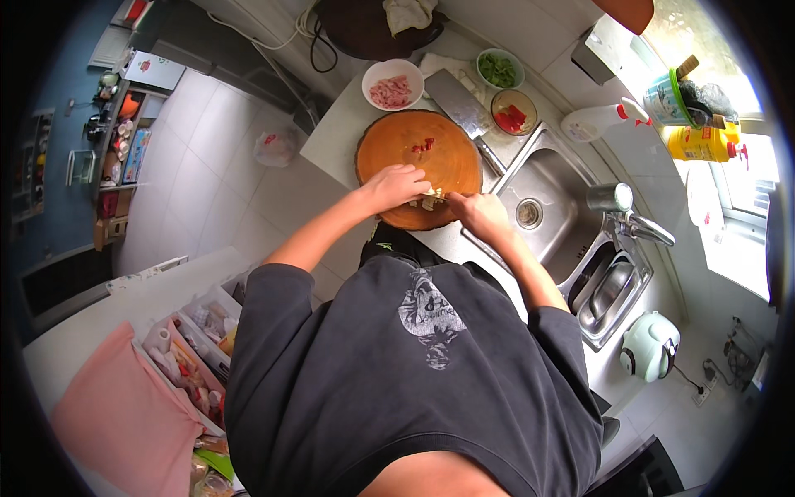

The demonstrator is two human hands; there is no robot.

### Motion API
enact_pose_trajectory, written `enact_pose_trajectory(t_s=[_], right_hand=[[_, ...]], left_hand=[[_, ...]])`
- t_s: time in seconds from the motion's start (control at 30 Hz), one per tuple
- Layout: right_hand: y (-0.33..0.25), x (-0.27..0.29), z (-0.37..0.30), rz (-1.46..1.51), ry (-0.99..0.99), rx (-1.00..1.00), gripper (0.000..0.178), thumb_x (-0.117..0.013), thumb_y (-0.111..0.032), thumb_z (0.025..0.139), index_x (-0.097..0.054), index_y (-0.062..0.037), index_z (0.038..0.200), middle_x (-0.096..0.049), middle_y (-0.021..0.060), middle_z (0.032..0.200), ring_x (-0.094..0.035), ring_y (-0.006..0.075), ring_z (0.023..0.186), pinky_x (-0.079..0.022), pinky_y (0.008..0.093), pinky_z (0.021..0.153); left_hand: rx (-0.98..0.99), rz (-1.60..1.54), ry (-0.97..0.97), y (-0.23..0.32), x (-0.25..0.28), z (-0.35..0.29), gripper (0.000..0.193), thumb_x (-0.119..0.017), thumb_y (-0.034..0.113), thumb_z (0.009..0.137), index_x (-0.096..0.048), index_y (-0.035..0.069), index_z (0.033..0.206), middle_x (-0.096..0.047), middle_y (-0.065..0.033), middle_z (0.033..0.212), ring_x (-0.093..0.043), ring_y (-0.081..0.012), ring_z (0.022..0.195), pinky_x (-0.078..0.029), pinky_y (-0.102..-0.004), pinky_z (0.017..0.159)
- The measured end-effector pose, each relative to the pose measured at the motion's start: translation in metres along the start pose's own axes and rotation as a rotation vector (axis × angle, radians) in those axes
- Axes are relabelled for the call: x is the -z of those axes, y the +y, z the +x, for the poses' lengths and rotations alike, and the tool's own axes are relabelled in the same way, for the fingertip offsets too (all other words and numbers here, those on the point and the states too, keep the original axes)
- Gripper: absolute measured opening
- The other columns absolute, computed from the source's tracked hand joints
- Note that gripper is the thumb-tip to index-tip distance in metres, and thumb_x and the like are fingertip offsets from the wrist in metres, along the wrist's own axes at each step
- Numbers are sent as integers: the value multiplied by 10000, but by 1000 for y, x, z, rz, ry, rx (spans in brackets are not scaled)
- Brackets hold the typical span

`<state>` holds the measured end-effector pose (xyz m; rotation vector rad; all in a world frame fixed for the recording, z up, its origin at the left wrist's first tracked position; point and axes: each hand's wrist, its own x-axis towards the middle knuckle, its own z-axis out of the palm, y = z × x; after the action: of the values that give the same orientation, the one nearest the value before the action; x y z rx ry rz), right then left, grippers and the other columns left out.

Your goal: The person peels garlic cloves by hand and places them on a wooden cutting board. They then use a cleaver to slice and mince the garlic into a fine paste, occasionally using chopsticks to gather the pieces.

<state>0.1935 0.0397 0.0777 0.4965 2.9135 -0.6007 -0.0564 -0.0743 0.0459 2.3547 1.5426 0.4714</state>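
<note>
Lying beside left fingers, pale pieces.

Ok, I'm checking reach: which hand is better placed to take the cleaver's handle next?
Probably the right hand: the cleaver handle lies just beyond it, beside the round board, while the left hand is farther away.

Pale pieces — too small to identify; anything inside the right fingers — hidden.

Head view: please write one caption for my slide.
Left hand and right hand at pale pieces on a round wooden board beside a sink.
</note>
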Motion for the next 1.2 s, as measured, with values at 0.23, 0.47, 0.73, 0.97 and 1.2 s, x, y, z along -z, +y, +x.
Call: enact_pose_trajectory(t_s=[0.23,0.47,0.73,0.97,1.2], right_hand=[[15,-5,-10,117,102,59,174,-604,-273,1022,-679,-151,1120,-734,116,801,-730,338,673,-583,459,603],[-33,13,3,-96,30,-22,150,-561,-195,1006,-680,-107,987,-709,119,682,-727,315,601,-567,454,538],[1,-9,-10,54,142,73,126,-626,-224,991,-665,-135,1071,-697,109,754,-706,333,619,-561,470,568],[-33,21,-9,7,167,28,128,-633,-254,1003,-665,-132,1016,-671,89,723,-698,318,596,-551,449,542],[-27,-19,-21,78,115,-8,153,-587,-274,1029,-672,-148,1015,-715,109,747,-715,324,607,-558,462,531]], left_hand=[[-3,23,25,9,-10,0,94,-700,169,894,-622,131,932,-590,-40,904,-620,-273,883,-532,-402,767],[-56,-111,77,-8,4,-16,156,-735,161,873,-604,116,947,-572,-46,895,-612,-275,854,-523,-418,741],[29,80,-18,6,-2,-8,100,-700,226,913,-644,156,959,-605,-22,927,-636,-244,902,-496,-409,787],[100,121,19,26,35,-23,48,-668,170,897,-634,156,929,-591,-30,933,-626,-240,919,-479,-387,798],[51,20,47,28,-9,-36,48,-667,187,924,-636,150,929,-595,-32,944,-621,-244,941,-483,-395,791]])
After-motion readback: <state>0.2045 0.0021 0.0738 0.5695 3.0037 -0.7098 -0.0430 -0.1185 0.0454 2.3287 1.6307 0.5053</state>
